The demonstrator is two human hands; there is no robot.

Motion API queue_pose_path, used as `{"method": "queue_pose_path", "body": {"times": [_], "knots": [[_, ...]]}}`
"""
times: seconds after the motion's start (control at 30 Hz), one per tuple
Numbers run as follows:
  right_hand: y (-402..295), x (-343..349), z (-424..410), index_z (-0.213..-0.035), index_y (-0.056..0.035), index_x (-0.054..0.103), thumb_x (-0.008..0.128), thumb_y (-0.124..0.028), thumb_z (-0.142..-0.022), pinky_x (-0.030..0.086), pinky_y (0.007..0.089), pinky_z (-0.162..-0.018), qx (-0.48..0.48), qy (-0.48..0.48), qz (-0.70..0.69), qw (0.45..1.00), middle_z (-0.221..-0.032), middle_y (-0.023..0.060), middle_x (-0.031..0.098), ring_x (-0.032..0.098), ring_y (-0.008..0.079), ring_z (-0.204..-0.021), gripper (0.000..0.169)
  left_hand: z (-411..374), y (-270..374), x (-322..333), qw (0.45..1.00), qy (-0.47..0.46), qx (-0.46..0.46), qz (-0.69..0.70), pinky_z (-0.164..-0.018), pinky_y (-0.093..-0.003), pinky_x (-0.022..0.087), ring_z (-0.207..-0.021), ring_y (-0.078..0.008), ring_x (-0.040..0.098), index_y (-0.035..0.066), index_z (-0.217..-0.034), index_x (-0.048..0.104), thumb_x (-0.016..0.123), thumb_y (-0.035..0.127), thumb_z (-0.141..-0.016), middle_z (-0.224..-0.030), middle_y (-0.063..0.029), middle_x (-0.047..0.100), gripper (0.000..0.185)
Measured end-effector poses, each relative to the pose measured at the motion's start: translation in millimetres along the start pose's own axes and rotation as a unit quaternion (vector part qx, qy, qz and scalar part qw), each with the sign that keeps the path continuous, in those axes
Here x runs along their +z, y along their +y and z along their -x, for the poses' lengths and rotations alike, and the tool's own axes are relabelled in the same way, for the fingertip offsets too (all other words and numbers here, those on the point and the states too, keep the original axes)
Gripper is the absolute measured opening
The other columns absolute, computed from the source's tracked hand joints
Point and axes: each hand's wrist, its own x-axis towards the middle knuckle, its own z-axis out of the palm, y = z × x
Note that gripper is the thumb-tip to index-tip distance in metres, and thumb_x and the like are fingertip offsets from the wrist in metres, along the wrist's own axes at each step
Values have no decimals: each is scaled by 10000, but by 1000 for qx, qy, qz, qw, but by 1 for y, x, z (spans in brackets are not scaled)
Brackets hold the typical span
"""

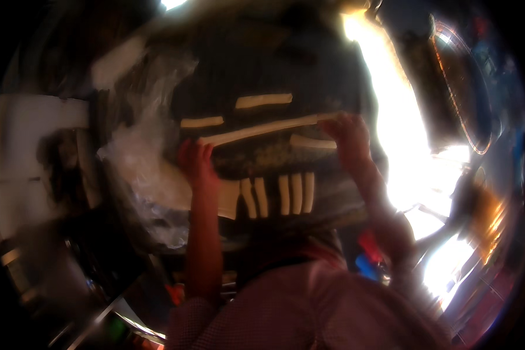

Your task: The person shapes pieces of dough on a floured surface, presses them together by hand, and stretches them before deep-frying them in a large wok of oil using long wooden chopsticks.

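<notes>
A long strip of dough (264,127) stretches slantwise between my two hands over a dark work surface. Its left end is in the fingers of my left hand (197,164); its right end is in those of my right hand (348,135). Beyond it lie a short thick strip (264,100) and a thinner one (202,122). Another short strip (313,141) lies beside my right hand. Nearer my body, several short upright strips (296,194) stand in a row next to a flat dough sheet (228,199), partly hidden by my left forearm.
Crumpled clear plastic sheeting (133,148) covers the left side of the dark surface (262,57) and part of the dough sheet. Pale powder, perhaps flour (271,155), is scattered mid-surface. Strong glare falls along the right edge. A large round rimmed object (459,87) is at the far right.
</notes>
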Motion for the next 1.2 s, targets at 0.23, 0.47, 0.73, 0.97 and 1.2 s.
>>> {"method": "queue_pose_path", "body": {"times": [0.23,0.47,0.73,0.97,1.2], "knots": [[10,14,-21,-974,41,520,624,-155,-938,577,342,-798,133,129,-28,982,-924,176,645,682,269,-938,225,-15,-34,-18,965,19,118,-232,-654,-262,488,-820,-132,604,77,-1141,576,729,104,-858,-932,-33,629,323],[23,-1,-28,-963,-29,620,701,-178,-860,503,386,-716,38,111,399,909,-840,121,665,666,260,-788,198,-14,-25,-12,965,44,92,-242,-671,-262,494,-863,-132,606,45,-1150,564,700,102,-869,-1010,-56,615,317],[16,3,-26,-849,-57,594,709,-183,-838,484,429,-703,56,141,390,908,-815,111,643,628,297,-763,170,-13,-29,-7,834,40,288,-469,-744,-379,517,-803,-252,634,56,-987,632,634,137,-900,-903,-108,649,119],[27,-5,-26,-889,-93,631,696,-187,-841,489,449,-726,-65,92,524,844,-901,82,637,616,309,-833,124,-16,-29,-9,733,1,395,-554,-819,-452,467,-888,-350,582,60,-902,616,603,55,-843,-864,-139,615,61],[9,37,-13,-994,-117,673,649,-84,-784,468,391,-879,-280,-26,586,760,-1033,21,609,569,257,-1043,214,16,-6,5,617,-92,486,-612,-875,-468,432,-1034,-337,528,80,-1046,599,650,73,-824,-1046,-105,571,228]]}}
